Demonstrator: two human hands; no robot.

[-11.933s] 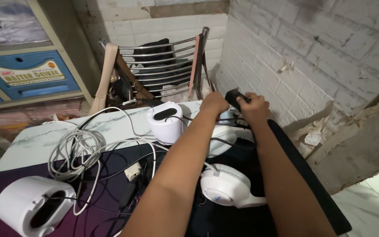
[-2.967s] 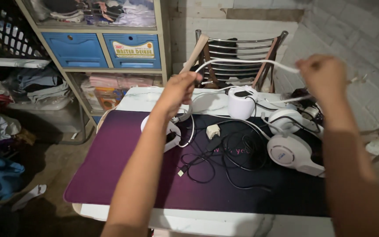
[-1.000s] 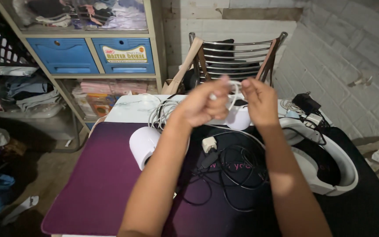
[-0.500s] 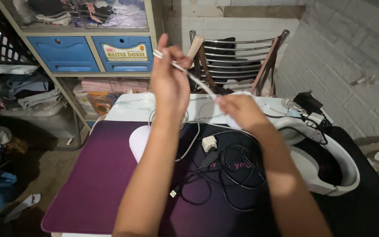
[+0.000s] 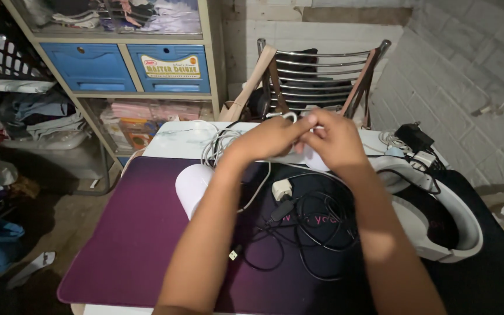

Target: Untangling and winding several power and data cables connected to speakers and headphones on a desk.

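My left hand (image 5: 272, 137) and my right hand (image 5: 333, 140) meet above the far middle of the table, both closed on a white cable (image 5: 290, 116) that loops up between the fingers. More of the white cable lies coiled (image 5: 217, 149) on the marble tabletop behind my left wrist and trails down toward the mat. A white cylinder-shaped speaker (image 5: 192, 185) lies on its side under my left forearm. A tangle of black cables (image 5: 310, 227) and a small white plug (image 5: 281, 189) sit on the purple desk mat (image 5: 129, 233) below my hands.
White headphones (image 5: 438, 204) lie at the right of the mat, with a black adapter (image 5: 413, 137) and plugs behind them. A metal chair (image 5: 316, 79) stands behind the table. A shelf with blue drawers (image 5: 135, 64) and piled clothes are at the left; a white brick wall is at the right.
My left hand has come down from its raised position and met my right hand again, folding the stretched white cable into a loop between them.
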